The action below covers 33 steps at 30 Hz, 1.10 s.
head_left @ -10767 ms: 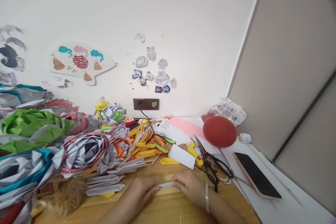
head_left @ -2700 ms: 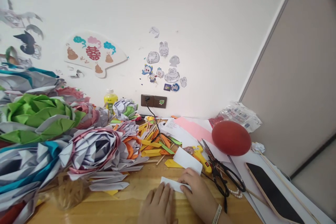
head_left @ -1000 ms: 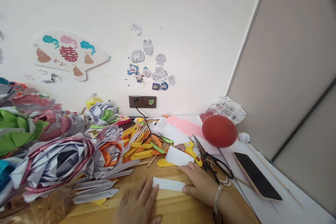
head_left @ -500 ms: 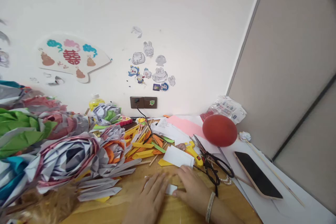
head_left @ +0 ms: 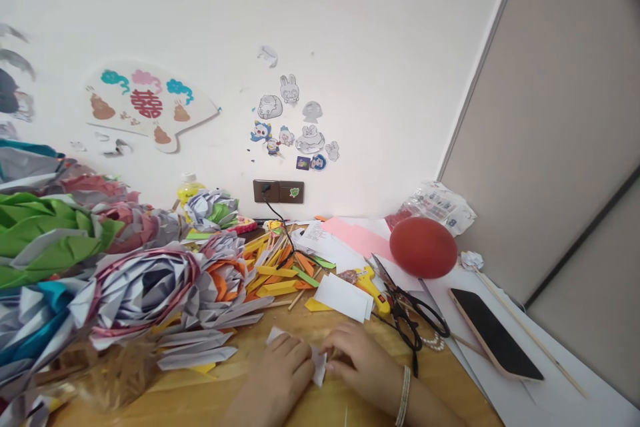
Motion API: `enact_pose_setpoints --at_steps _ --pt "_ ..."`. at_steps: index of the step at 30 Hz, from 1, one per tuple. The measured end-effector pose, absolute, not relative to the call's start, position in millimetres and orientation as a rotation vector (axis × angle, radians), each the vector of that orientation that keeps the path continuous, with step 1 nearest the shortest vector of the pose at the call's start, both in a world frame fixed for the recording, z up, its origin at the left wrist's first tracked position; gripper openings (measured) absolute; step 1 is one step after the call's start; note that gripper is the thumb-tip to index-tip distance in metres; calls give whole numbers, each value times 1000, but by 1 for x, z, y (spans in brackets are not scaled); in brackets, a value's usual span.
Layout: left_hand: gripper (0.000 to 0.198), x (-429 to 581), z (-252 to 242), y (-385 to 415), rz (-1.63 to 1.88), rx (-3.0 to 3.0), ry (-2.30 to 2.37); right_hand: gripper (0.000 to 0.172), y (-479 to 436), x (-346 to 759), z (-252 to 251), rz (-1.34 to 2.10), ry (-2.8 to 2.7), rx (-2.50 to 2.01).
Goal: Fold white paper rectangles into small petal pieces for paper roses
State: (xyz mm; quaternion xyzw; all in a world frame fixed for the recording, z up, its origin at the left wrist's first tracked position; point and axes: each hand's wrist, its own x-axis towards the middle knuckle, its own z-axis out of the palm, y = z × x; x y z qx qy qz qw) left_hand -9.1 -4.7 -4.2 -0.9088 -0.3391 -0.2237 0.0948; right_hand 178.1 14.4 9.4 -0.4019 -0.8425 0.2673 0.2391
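A small piece of white paper [head_left: 319, 368] lies at the front of the wooden table, its middle covered by fingers. My left hand [head_left: 286, 365] bends its fingers over the paper and holds it down. At the paper's right edge, my right hand [head_left: 354, 359] pinches it between thumb and fingers; a beaded bracelet [head_left: 403, 395] circles that wrist. Just beyond both hands rest white paper sheets [head_left: 343, 297], stacked slightly askew. Yellow, orange and green folded paper strips [head_left: 275, 288] form a loose heap farther back.
Large folded-paper flowers [head_left: 145, 287] crowd the left side. To the right are a yellow glue gun [head_left: 373, 290], black-handled scissors [head_left: 407, 317], a red balloon-like oval [head_left: 423, 247] and a phone [head_left: 495, 333]. A black cord [head_left: 280, 213] runs from the wall socket [head_left: 279, 191].
My left fingers went from stretched flat to curled on the small paper. The right hand drew in to pinch its edge, and the paper now tilts up slightly. The view shifted a little.
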Motion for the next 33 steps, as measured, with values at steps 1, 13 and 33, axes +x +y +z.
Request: enact_pose_setpoints --at_steps 1,13,33 --pt "13 -10 -5 -3 -677 -2710 -1011 17 15 179 10 740 -2320 -1074" --pt "29 -20 11 1 -898 -3039 -882 9 23 183 2 618 -2461 -761" --pt "10 -22 6 8 -985 -3390 -1192 31 34 183 -14 768 -2380 -776"
